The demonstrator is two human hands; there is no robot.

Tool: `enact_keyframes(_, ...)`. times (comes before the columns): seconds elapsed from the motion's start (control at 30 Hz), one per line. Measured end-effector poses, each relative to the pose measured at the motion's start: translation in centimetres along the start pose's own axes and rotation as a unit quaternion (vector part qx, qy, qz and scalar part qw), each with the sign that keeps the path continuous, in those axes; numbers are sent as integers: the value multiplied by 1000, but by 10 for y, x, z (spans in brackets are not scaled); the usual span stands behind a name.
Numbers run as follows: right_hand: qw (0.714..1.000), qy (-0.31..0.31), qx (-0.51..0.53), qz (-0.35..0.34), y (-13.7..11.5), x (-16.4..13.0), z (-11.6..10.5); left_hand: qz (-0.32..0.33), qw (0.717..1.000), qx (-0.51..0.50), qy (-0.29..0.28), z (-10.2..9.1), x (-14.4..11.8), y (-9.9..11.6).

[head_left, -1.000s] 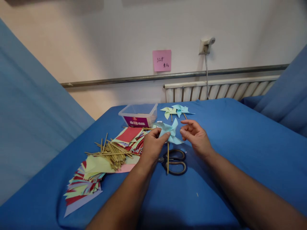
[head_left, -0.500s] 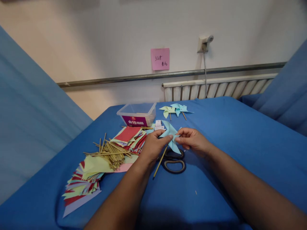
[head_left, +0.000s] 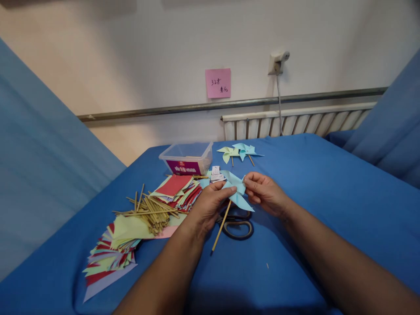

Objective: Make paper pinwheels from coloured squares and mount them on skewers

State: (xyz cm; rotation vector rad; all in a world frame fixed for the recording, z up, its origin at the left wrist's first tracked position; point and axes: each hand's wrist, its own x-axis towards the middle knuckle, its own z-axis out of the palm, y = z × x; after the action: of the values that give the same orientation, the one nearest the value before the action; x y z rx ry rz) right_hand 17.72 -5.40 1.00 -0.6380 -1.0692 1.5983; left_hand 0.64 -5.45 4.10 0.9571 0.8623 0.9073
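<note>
Hands hold light-blue pinwheel (head_left: 236,190) above scissors (head_left: 236,225): left hand (head_left: 210,204) pinches blade and stick, right hand (head_left: 265,192) now closed on hub, open a second ago. Stick has swung slantwise. Pink note (head_left: 218,82) reads "32"; box (head_left: 187,158) label unreadable.

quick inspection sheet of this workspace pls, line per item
surface: blue cloth covers the table
job's things: light blue paper pinwheel on a wooden stick, held above the scissors
clutter: wooden sticks, coloured paper stacks, clear plastic box, two finished pinwheels
grippers: left hand and right hand both pinch the pinwheel
cables: cord hangs from a wall socket
surroundings: pink note, radiator
</note>
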Motion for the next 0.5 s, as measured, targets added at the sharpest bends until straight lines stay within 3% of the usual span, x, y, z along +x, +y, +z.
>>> enact_keyframes(0.27,994,73,-27,-76,9,5,1,-24,1000,-10,-11,0,0,-1)
enact_keyframes(0.5,995,95,43,-9,11,2,7,35,999,-11,34,-2,4,-3)
